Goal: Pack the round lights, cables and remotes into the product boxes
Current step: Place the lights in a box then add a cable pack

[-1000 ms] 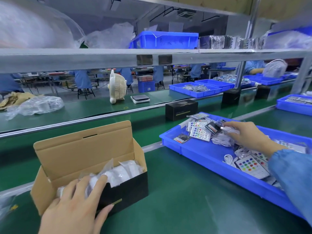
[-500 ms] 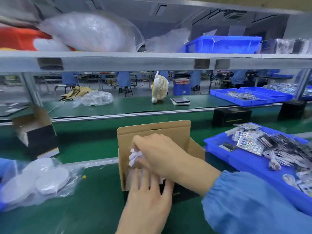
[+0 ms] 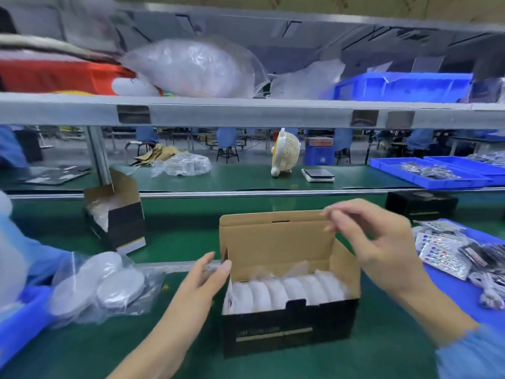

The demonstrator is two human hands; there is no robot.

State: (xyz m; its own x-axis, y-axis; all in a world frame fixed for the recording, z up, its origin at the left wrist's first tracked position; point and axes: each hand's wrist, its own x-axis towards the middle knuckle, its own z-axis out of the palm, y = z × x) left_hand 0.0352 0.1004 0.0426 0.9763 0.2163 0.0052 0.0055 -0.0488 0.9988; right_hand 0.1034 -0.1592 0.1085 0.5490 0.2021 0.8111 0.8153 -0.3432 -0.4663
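Bagged spares: loose round lights in clear bag (image 3: 101, 288) lie on green belt at far left, well apart from the box in hand; slippery film, could slide if brushed.
Second box (image 3: 117, 212): stands tilted behind them, flap up, partly filled; risk of toppling, as I judge it.
Left hand (image 3: 199, 280): fingers straight, relaxed, grasping nothing, fingertips at the left end flap of product box (image 3: 289, 318). If it drifts off, box may skid when lid is pushed.
Round lights (image 3: 284, 294): row of wrapped white discs stands on edge inside the box, filling it end to end. Wrapping pokes above the rim; likely to catch under the closing lid.
Right hand (image 3: 379, 242): hovers at upper right corner of raised lid (image 3: 276, 236), fingers loosely curled, holding nothing that I can see.
Remotes (image 3: 442, 255): in blue tray at right, with white cables (image 3: 489, 288). Whether cable and remote are already under the discs: cannot tell. Closing now might seal an incomplete box.
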